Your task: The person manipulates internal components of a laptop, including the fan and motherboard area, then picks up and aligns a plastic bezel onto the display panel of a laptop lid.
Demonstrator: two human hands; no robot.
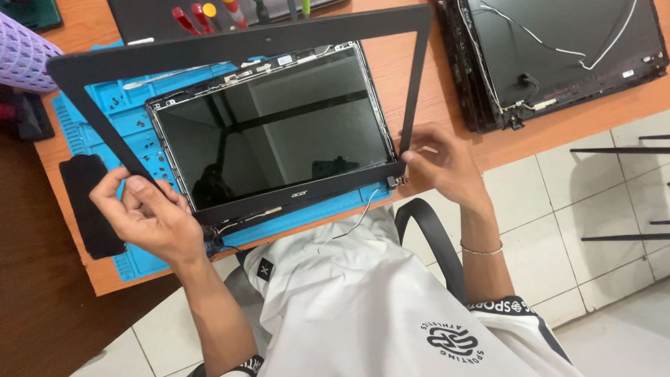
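**Head view: black screen bezel lifted at its lower corners over a bare laptop panel**

Head view. Both hands grip a thin black bezel frame [241,43], tilted up so that its far edge rises above the laptop screen panel [276,126]. The left hand [150,216] is closed on the frame's lower left corner, fingers curled over the strip. The right hand [440,164] pinches the lower right corner, just beside the panel's hinge; a thin bracelet [481,250] circles that wrist. The frame's lower bar lies along the panel's near edge and bears a small pale logo mark at its middle. The panel, dark and reflective, rests on a blue repair mat [105,112] spread on the orange-brown worktop [447,77]. A loose white wire [352,223] trails from the panel's near right corner over the worktop edge. Red- and yellow-handled screwdrivers [202,15] lie beyond the frame's far edge. At far right sits a separate black laptop lid shell [558,56] with white cables across it and a small white rectangular label near its right edge. A lilac mesh basket [21,59] stands at far left; a black pad [87,202] lies beside the mat.
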